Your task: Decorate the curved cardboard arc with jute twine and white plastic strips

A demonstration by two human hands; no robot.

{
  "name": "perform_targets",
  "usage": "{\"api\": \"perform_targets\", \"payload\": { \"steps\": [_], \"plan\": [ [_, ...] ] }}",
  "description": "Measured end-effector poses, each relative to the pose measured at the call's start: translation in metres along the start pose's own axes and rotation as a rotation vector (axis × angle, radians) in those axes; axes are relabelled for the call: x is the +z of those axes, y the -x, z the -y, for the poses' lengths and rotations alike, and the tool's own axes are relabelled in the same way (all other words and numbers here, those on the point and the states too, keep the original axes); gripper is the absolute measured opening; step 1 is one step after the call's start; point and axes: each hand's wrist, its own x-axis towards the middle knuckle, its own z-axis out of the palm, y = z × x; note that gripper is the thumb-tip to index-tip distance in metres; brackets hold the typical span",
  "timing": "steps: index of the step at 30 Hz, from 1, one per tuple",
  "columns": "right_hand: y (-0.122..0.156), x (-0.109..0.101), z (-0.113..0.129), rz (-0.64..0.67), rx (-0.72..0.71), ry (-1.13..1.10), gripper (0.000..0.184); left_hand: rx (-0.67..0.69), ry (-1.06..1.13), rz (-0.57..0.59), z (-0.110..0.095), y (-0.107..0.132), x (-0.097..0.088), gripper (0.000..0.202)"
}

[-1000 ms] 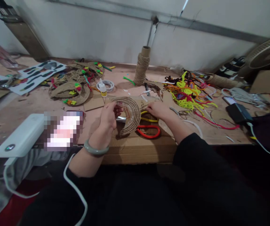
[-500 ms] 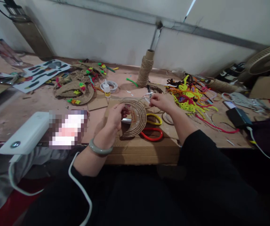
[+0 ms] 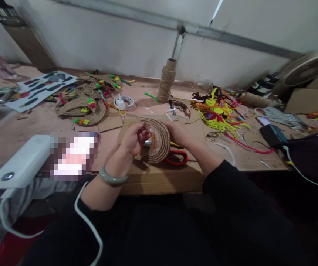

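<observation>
My left hand (image 3: 134, 139), with a grey-green bangle on its wrist, is closed on the inner side of a crescent-shaped piece (image 3: 161, 142) covered in curved rows of brown twine. Against the crescent's upper right edge lies my right hand (image 3: 177, 133); its fingertips are hidden behind the piece. Below that hand, a red looped handle (image 3: 178, 158) and part of a yellow one, apparently of scissors, rest on the cardboard (image 3: 164, 181). A shiny metal part shows by my left fingers. Behind stand a small glue bottle (image 3: 121, 107) and an upright spool of twine (image 3: 166, 83).
Twine-covered pieces with bright yarn trims (image 3: 83, 105) lie at back left, beside a printed sheet (image 3: 39, 90). A power bank (image 3: 23, 159) and a blurred-out phone (image 3: 75, 155) sit left. Coloured cords (image 3: 217, 114), a black adapter (image 3: 273, 135) and a fan (image 3: 307, 68) are right.
My right hand has come down and left, from beside the white strip to the crescent's edge. The crescent is still in my left hand. The whole view has shifted slightly.
</observation>
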Motion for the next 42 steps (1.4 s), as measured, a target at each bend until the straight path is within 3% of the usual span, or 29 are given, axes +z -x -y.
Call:
{"api": "perform_targets", "payload": {
  "steps": [3, 8, 13, 16, 21, 24, 26, 29, 31, 35, 37, 39, 42],
  "plan": [
    [0.011, -0.004, -0.015, 0.062, 0.143, 0.237, 0.026, 0.039, 0.049, -0.081, -0.004, -0.001, 0.002, 0.014],
    [0.041, -0.032, -0.073, 0.034, 0.399, 0.508, 0.029, 0.113, 0.101, -0.181, -0.006, -0.008, 0.000, 0.020],
    [0.073, -0.043, -0.123, -0.016, 0.644, 0.403, 0.032, 0.153, 0.144, -0.231, -0.007, -0.012, -0.003, 0.017],
    [0.084, -0.041, -0.139, -0.173, 0.753, 0.153, 0.031, 0.182, 0.158, -0.261, -0.008, -0.013, -0.004, 0.017],
    [0.093, -0.053, -0.150, -0.633, 0.743, -0.328, 0.026, 0.221, 0.183, -0.287, -0.008, -0.016, -0.006, 0.021],
    [0.095, -0.069, -0.143, -0.834, 0.690, -0.418, 0.028, 0.220, 0.183, -0.292, -0.008, -0.018, -0.006, 0.024],
    [0.092, -0.077, -0.132, -0.852, 0.657, -0.422, 0.031, 0.218, 0.177, -0.296, -0.008, -0.018, -0.005, 0.026],
    [0.083, -0.076, -0.108, -0.749, 0.609, -0.403, 0.034, 0.216, 0.168, -0.300, -0.008, -0.016, -0.003, 0.027],
    [0.076, -0.068, -0.090, -0.567, 0.572, -0.388, 0.034, 0.207, 0.172, -0.303, -0.009, -0.014, -0.002, 0.029],
    [0.072, -0.052, -0.051, 0.182, 0.289, -0.402, 0.046, 0.191, 0.179, -0.307, -0.009, -0.015, -0.004, 0.029],
    [0.075, -0.048, -0.034, 0.398, 0.210, -0.375, 0.053, 0.190, 0.180, -0.303, -0.008, -0.017, -0.006, 0.029],
    [0.079, -0.046, -0.022, 0.494, 0.164, -0.355, 0.061, 0.190, 0.183, -0.296, -0.008, -0.019, -0.007, 0.028],
    [0.084, -0.047, -0.022, 0.519, 0.126, -0.381, 0.066, 0.186, 0.188, -0.284, -0.007, -0.020, -0.007, 0.028]
  ]
}}
